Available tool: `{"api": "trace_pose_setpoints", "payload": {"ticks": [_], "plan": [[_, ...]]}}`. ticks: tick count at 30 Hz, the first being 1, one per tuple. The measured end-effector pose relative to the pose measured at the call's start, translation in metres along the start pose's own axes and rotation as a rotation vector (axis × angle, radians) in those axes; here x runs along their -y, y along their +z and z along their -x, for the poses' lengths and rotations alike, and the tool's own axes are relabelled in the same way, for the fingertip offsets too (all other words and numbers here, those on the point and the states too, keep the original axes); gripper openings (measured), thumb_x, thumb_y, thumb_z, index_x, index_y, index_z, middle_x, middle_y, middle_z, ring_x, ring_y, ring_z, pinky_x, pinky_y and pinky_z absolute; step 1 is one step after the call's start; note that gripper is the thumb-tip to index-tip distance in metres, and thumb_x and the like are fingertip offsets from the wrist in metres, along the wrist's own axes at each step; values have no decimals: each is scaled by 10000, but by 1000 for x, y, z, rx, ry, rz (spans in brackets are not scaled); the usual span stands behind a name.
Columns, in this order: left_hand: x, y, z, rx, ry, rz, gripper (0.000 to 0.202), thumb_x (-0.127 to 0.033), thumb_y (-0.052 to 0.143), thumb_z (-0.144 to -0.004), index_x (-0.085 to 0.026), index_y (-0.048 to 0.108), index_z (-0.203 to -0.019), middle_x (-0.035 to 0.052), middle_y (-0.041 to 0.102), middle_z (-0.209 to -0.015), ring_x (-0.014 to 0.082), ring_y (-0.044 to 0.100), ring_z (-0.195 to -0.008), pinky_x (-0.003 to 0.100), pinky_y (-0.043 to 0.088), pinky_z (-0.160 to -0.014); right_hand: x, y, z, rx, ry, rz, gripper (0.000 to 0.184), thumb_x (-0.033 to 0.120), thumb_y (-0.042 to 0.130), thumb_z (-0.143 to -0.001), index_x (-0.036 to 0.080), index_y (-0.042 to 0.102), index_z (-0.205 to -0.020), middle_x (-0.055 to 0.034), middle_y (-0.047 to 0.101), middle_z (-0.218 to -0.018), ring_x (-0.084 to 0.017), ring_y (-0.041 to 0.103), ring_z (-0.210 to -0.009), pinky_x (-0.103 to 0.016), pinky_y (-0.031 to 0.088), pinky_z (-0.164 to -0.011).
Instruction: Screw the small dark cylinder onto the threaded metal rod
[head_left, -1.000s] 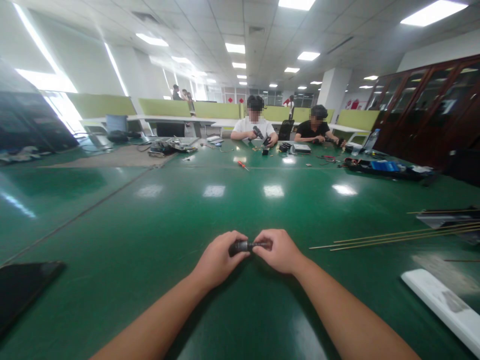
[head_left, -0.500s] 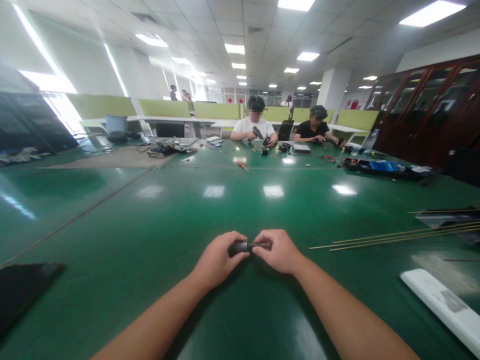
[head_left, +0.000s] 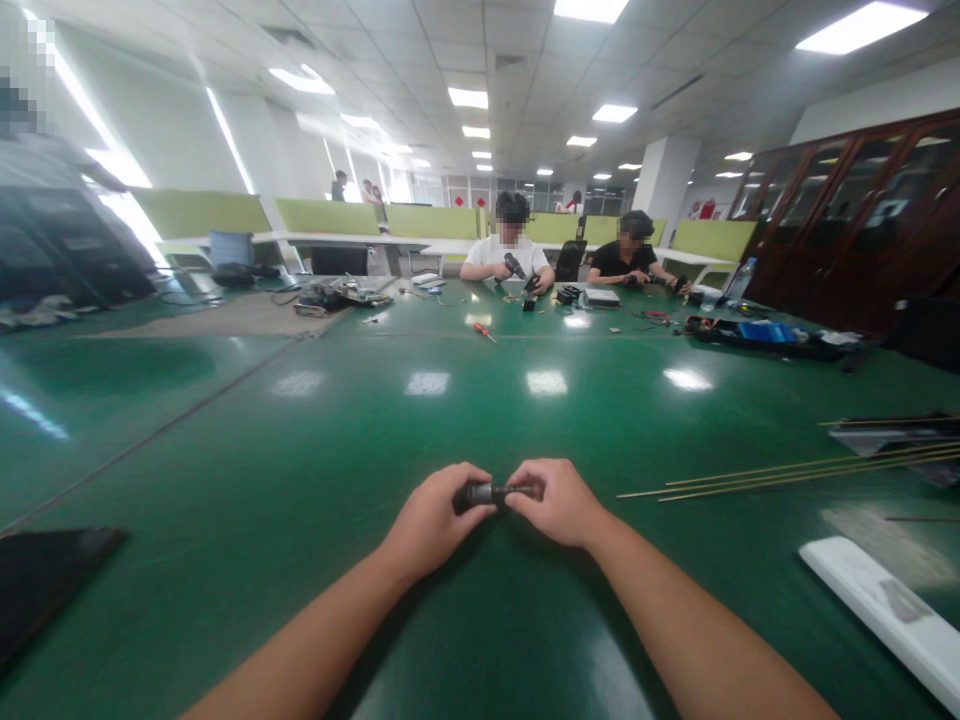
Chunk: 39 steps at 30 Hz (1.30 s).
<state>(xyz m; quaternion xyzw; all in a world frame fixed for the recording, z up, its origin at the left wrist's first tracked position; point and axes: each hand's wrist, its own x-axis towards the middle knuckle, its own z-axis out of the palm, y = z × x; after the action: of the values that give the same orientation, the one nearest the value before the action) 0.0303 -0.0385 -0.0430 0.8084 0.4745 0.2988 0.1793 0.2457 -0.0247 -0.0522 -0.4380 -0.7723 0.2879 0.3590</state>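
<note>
My left hand [head_left: 429, 520] is closed round a dark cylindrical part [head_left: 480, 494] with a grey band, held level just above the green table [head_left: 420, 640] or resting on it. A thinner dark shaft [head_left: 517, 489] runs from its right end. My right hand [head_left: 562, 508] pinches that shaft between thumb and fingers, only a small gap from my left fingertips. Both palms hide much of the part, and its exact kind cannot be made out.
Thin brass-coloured rods [head_left: 780, 474] lie at right, above a white bar-shaped object [head_left: 877, 610]. A black flat object [head_left: 52, 575] sits at left. Across the table are an orange screwdriver [head_left: 485, 334], a tool tray [head_left: 772, 335] and two seated people. Another person stands at far left.
A person has come into view at the upper left edge. My hands keep nearly the same place and grip, with the dark part shifted very slightly left.
</note>
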Motion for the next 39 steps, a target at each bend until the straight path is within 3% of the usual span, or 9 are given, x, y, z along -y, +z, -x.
{"api": "trace_pose_setpoints", "payload": {"ticks": [39], "plan": [[2,-2,0,-15,-20,1,215,-280,679,-821,-230,628,-1023,26,684,-991,218,640,-936,351,490,-855,-2,-5,0,-21,26,25,82,218,694,-754,175,723,-817,20,616,-593,-116,530,-519,-221,388,-528]]}}
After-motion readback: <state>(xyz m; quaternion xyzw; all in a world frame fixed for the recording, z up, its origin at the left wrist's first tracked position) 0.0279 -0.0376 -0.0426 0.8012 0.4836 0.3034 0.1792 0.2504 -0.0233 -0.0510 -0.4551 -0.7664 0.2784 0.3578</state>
